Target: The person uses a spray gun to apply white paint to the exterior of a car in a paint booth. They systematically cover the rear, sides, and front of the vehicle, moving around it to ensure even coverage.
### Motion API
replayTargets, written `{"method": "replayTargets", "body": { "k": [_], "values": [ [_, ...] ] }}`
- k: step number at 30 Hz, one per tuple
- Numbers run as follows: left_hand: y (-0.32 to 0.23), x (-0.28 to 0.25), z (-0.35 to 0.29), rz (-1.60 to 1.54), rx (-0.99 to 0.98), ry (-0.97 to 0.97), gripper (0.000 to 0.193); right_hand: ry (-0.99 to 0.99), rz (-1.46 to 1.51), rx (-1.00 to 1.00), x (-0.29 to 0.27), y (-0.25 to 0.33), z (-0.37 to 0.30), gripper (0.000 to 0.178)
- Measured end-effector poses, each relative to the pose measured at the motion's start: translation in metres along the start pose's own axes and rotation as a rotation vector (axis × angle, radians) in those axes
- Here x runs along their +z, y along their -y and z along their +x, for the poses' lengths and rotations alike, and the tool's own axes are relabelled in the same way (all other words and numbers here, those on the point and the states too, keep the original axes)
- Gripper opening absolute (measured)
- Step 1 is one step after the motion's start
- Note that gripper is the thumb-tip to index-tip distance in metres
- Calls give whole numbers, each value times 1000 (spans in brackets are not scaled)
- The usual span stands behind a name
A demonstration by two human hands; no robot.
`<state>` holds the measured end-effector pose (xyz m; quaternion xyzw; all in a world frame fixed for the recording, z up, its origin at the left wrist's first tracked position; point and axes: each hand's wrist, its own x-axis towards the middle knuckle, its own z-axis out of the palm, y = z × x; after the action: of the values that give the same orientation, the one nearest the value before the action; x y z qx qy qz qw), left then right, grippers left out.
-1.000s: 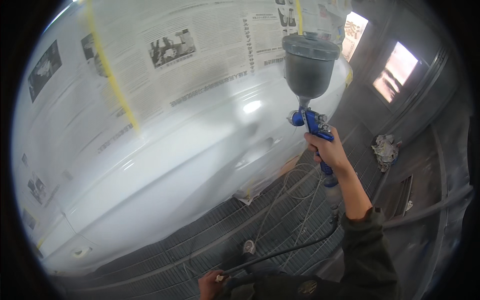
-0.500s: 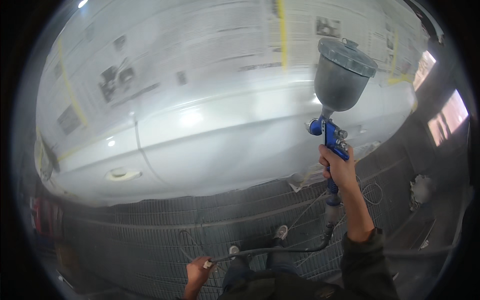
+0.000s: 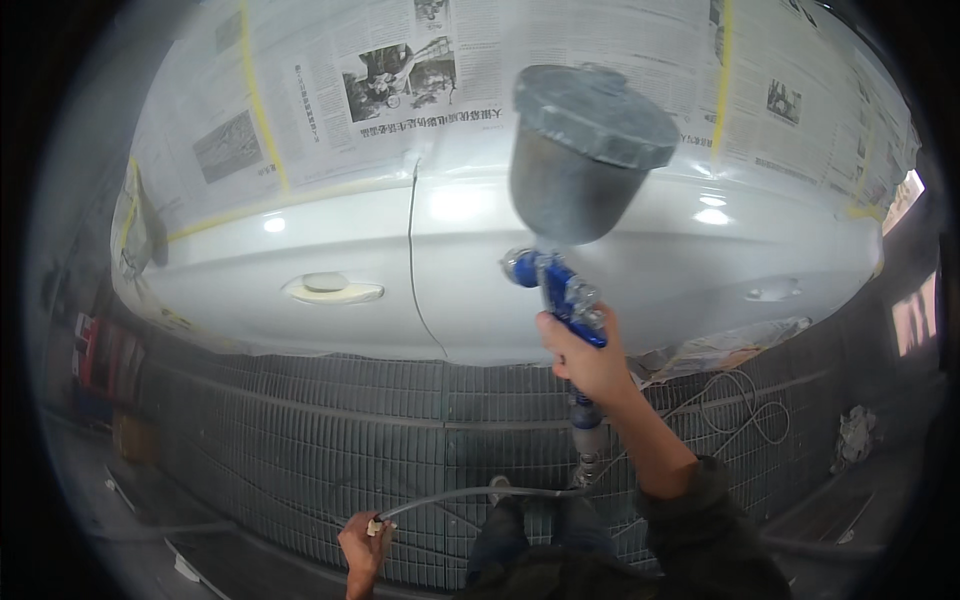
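Observation:
My right hand (image 3: pixel 590 362) is closed around the handle of a blue spray gun (image 3: pixel 566 296). A grey lidded paint cup (image 3: pixel 588 160) stands on top of the gun, tilted a little. The nozzle points toward a white car side (image 3: pixel 470 265) and stands apart from it. From the gun's lower end a grey air hose (image 3: pixel 450 496) runs left to my left hand (image 3: pixel 360 545). That hand is closed on the hose, with a small pale piece, perhaps cloth or tape, at the fingers. Whether the trigger is pressed is hard to make out.
Newspaper (image 3: pixel 330 130) with yellow tape (image 3: pixel 262 115) covers the car's upper part. One door handle (image 3: pixel 333 290) sits left of a panel seam. Slatted floor grating (image 3: pixel 300 420) lies underfoot, with a coiled hose (image 3: pixel 745 408) at right. A red object (image 3: pixel 98 352) stands far left.
My view and the spray gun have shifted left along the car, and the cup looks larger. My left hand has moved slightly left and down, still on the hose.

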<state>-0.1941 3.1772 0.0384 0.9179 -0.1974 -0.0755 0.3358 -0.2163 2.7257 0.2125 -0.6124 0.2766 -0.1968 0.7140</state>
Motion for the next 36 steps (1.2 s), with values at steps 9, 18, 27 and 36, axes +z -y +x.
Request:
{"method": "replayTargets", "body": {
  "k": [9,18,27,36],
  "values": [
    [7,0,-8,67,2,64,26,29,65,103,-6,-25,7,18],
    [-27,95,-9,286,104,523,20,-186,-120,-33,-156,-22,-21,23],
    [-76,156,-33,465,158,947,31,-432,-26,-3,-343,8,-57,19],
    [-64,203,-51,431,83,850,33,-685,-88,-131,-503,29,-84,18]
  ]
}}
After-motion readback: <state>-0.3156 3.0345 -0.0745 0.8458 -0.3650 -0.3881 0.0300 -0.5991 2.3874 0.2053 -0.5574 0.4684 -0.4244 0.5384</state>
